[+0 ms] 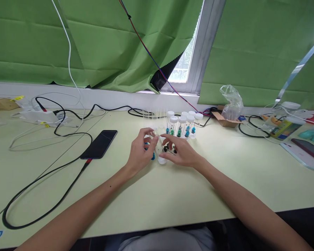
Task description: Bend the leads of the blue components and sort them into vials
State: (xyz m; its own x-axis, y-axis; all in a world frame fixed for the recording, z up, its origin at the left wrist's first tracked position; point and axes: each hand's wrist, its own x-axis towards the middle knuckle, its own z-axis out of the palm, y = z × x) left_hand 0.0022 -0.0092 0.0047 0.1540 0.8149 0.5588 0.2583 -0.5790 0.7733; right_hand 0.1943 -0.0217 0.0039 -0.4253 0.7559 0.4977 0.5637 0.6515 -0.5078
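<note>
Handling a clear tube (159, 148) two-handed above the bench (199, 195), tilted, white end (162, 160) lowest. Left hand (140, 151) fingers grasp it up top; right hand (182, 151) fingers grip lower (contact partly hidden). White-capped containers (182, 120) stand behind. Next move likely calls for steady, light pressure.

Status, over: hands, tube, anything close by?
Left hand, right hand: both on clear tube. White end nearest wearer. White-capped tubes standing just beyond.
</note>
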